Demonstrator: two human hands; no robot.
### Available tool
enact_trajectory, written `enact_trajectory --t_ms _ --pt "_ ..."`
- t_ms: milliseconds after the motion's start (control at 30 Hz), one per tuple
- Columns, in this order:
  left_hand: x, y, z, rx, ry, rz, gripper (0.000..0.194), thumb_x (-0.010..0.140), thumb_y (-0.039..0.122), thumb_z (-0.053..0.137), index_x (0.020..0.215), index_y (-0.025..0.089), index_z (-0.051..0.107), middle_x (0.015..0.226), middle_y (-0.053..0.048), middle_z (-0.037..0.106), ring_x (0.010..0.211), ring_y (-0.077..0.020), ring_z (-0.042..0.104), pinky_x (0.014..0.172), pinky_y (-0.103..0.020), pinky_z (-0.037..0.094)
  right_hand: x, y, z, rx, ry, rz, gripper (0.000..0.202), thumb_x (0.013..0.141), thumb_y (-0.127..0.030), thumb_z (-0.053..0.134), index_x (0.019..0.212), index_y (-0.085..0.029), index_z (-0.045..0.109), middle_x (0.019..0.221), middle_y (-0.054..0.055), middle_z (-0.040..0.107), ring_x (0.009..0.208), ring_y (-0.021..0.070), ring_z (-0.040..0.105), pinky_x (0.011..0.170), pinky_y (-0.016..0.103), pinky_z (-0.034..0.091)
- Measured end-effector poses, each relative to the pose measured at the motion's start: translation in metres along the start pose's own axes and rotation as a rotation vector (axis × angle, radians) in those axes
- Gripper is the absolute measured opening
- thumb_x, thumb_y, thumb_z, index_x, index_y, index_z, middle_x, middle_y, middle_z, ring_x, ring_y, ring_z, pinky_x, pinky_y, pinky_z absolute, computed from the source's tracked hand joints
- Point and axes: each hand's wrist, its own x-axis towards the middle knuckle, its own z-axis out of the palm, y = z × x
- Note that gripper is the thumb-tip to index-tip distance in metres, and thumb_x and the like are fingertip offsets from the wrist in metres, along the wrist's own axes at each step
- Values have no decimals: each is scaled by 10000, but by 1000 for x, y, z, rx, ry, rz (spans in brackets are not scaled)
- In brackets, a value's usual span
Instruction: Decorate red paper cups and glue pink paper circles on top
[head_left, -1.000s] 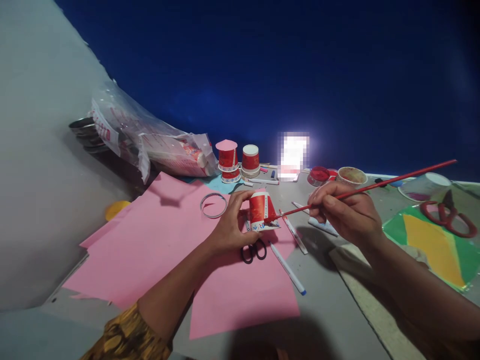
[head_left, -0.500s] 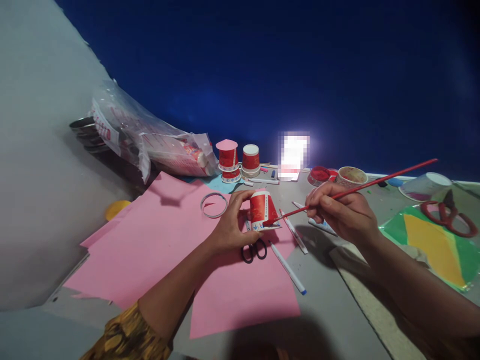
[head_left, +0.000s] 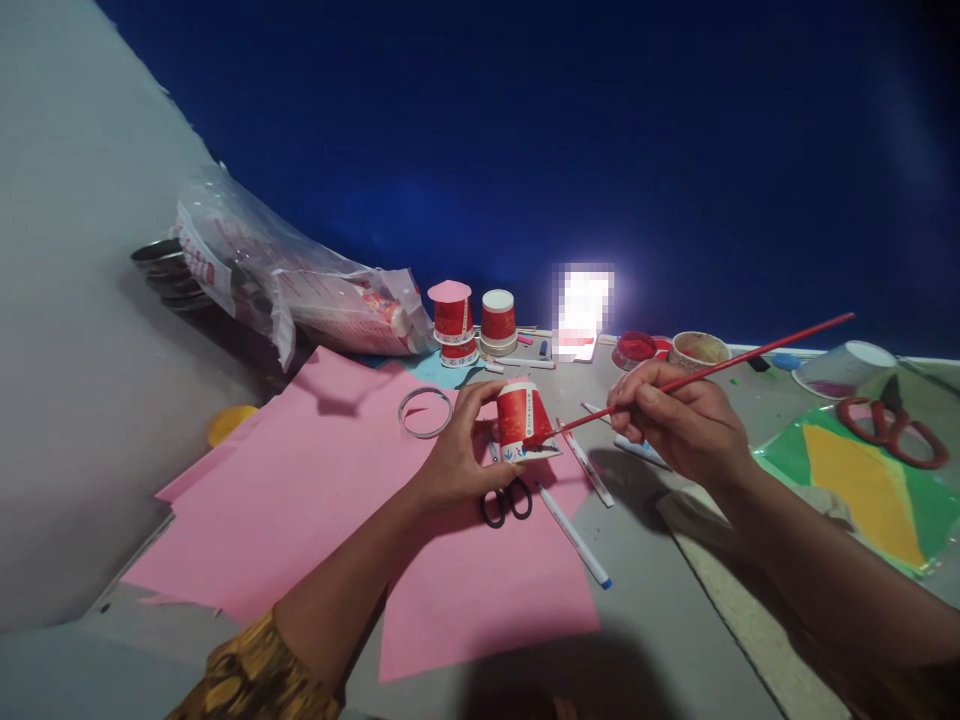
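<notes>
Since the earlier frames my right hand (head_left: 679, 420) has drawn slightly left and the brush handle has dipped a little; the cup has barely shifted. My left hand (head_left: 459, 452) is closed around an inverted red paper cup (head_left: 523, 420), holding it tilted just above the pink paper (head_left: 315, 500) on the desk (head_left: 660, 620). My right hand pinches a red-handled paintbrush (head_left: 697, 375) — its tip touches the cup's lower side, near the rim. How much of the cup is coated I cannot tell, as its print is red as well; I judge the painting to be in progress, not finished. Behind, two sets of red cups (head_left: 454, 322) stand inverted — one topped with a pink cap, which suggests some pieces are already done. A red paint pot (head_left: 636, 350) and a stained bowl (head_left: 699, 351) sit near the brush hand. Black scissors (head_left: 508, 499) and a pen (head_left: 574, 535) lie just beside the cup; a tape ring (head_left: 425, 411) rests on the paper; red scissors (head_left: 892, 432) lie far right.
</notes>
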Motion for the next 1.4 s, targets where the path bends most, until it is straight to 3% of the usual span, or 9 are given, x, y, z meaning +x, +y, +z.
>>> enact_trajectory --t_ms 600,867,1067,1400 --pt "1 1 1 -15 24 -25 778 677 186 847 1383 288 537 1479 -93 471 1384 -343 524 1119 -500 534 1 2 -3 12 -21 -11 312 876 -503 822 834 -204 747 740 51 695 612 156 627 489 250 512" --pt "-1 5 8 -202 -6 -95 763 713 132 830 1397 271 520 1514 -114 493 1327 -321 607 1098 -489 565 5 -10 -11 46 55 -94 309 857 -489 847 814 -206 729 732 40 681 574 137 589 453 237 466" --pt "-2 3 8 -257 -7 -125 749 733 165 861 1387 277 514 1499 -118 531 1361 -338 607 1139 -516 537 5 -6 -13 78 30 -73 290 864 -468 846 820 -201 744 745 47 690 593 140 606 463 231 474" --pt "0 4 8 -297 -1 -140 765 689 113 878 1353 264 529 1441 -107 557 1349 -310 602 1108 -414 536 5 -4 -10 117 -9 -26 283 847 -453 872 808 -192 771 732 52 697 596 134 651 458 197 502"
